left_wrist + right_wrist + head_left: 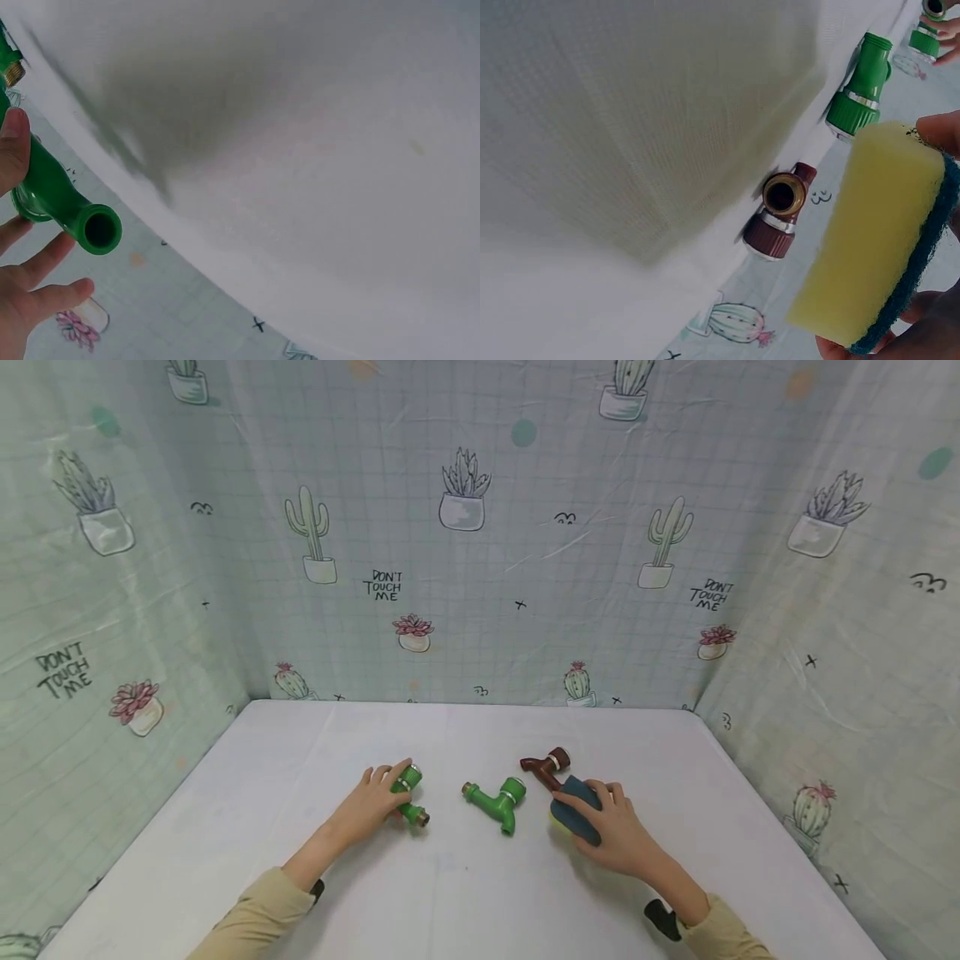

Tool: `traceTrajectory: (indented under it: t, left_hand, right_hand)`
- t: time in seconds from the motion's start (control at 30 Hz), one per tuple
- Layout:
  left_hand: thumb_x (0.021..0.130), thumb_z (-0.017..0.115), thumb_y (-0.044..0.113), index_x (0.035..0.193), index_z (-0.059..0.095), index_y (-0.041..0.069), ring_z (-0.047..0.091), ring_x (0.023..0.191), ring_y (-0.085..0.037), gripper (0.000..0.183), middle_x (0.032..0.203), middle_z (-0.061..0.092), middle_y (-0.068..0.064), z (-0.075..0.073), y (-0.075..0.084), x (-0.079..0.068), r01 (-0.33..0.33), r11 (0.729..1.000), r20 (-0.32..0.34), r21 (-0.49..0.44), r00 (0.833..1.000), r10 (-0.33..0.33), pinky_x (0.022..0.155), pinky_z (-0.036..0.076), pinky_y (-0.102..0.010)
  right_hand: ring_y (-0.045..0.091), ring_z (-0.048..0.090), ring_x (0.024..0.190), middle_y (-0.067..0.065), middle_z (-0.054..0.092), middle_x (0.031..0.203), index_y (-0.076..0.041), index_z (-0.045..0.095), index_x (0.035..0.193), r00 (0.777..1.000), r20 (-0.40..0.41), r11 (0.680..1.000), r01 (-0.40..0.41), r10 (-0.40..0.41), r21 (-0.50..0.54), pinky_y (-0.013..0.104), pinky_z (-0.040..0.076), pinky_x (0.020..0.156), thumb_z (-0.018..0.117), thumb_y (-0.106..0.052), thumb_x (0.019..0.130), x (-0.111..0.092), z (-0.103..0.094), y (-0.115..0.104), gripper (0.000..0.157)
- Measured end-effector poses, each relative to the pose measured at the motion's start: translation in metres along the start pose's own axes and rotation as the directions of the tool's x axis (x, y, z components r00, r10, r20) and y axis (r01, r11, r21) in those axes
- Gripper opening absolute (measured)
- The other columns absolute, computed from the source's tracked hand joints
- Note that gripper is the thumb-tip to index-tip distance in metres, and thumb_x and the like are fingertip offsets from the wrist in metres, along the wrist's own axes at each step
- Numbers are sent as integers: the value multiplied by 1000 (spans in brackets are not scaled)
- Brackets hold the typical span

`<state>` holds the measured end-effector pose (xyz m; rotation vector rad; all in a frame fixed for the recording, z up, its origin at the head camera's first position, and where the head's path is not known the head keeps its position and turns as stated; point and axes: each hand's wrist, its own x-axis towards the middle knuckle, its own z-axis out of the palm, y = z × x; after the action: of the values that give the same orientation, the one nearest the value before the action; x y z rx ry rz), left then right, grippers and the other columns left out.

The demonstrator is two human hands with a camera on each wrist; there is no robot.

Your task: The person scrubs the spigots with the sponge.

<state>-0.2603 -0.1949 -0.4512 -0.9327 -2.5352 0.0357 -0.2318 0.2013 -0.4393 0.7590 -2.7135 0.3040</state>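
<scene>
Left hand (371, 802) grips green tap (54, 186); brass end (423, 820) points near-right; right hand (621, 837) grips sponge (877, 240); long axis diagonal

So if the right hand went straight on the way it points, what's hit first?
Likely the dark brown, branched tap, just ahead of the yellow foam sponge with a blue face in the right hand; any gap is hard to judge.

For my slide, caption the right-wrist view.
Right hand's fingers grip a rectangular yellow-and-dark-blue foam sponge, with a brass-mouthed brown tap and two green taps beyond.
</scene>
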Motion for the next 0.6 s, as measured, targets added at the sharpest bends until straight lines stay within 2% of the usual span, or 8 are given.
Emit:
traceTrajectory:
  t: [0.17, 0.27, 0.33, 0.4, 0.47, 0.53, 0.6]
  left_hand:
    - [67, 70, 26, 92, 65, 22, 52, 99, -34, 26, 125, 46, -19, -12, 4, 7, 35, 999, -109, -37, 993, -39, 77, 49, -50]
    - [67, 72, 22, 91, 68, 21, 53, 94, -29, 25, 118, 49, -16, -19, 9, 13, 94, 984, -153, -153, 981, -117, 72, 51, -39]
    - [68, 72, 19, 92, 69, 19, 53, 91, -24, 24, 114, 50, -13, -23, 14, 18, 142, 951, -164, -273, 968, -192, 67, 50, -32]
    - [70, 71, 15, 94, 69, 14, 55, 88, -21, 24, 112, 51, -12, -27, 19, 24, 185, 891, -160, -415, 949, -271, 62, 50, -28]
    - [72, 70, 13, 96, 69, 10, 57, 87, -20, 24, 112, 52, -13, -31, 25, 30, 223, 813, -140, -538, 927, -347, 62, 51, -28]
    - [74, 69, 10, 99, 67, 5, 60, 86, -22, 26, 113, 53, -16, -34, 31, 35, 249, 709, -99, -660, 907, -410, 64, 53, -29]
    - [76, 68, 10, 103, 65, 2, 62, 86, -26, 28, 115, 54, -19, -37, 36, 39, 272, 589, -34, -761, 890, -455, 66, 54, -30]
  right_hand:
    - [26, 36, 100, 15, 42, 126, -38, 43, 128, 1000, -10, 1000, -4, 4, -6, 44, 40, 76, 67, -35, 75, 2, -1, -1, 59]
    - [25, 37, 97, 14, 42, 126, -38, 43, 128, 1000, -26, 1000, -12, 12, 14, 43, 40, 74, 67, -36, 76, 5, -2, -3, 58]
    - [25, 37, 96, 14, 42, 126, -39, 43, 129, 999, -42, 999, -20, 21, 33, 43, 40, 74, 66, -37, 76, 8, -3, -5, 57]
    - [26, 38, 96, 14, 42, 127, -39, 42, 129, 998, -60, 998, -25, 28, 57, 42, 41, 73, 66, -37, 77, 11, -4, -7, 57]
    - [27, 38, 96, 15, 41, 128, -39, 42, 129, 997, -73, 995, -28, 35, 92, 41, 42, 71, 66, -37, 77, 15, -6, -11, 58]
    - [27, 38, 97, 14, 40, 129, -39, 41, 130, 996, -79, 992, -31, 41, 126, 38, 43, 69, 67, -37, 77, 19, -9, -16, 59]
    - [28, 37, 98, 14, 40, 129, -39, 41, 129, 996, -82, 986, -31, 45, 166, 37, 44, 67, 67, -37, 77, 23, -11, -21, 59]
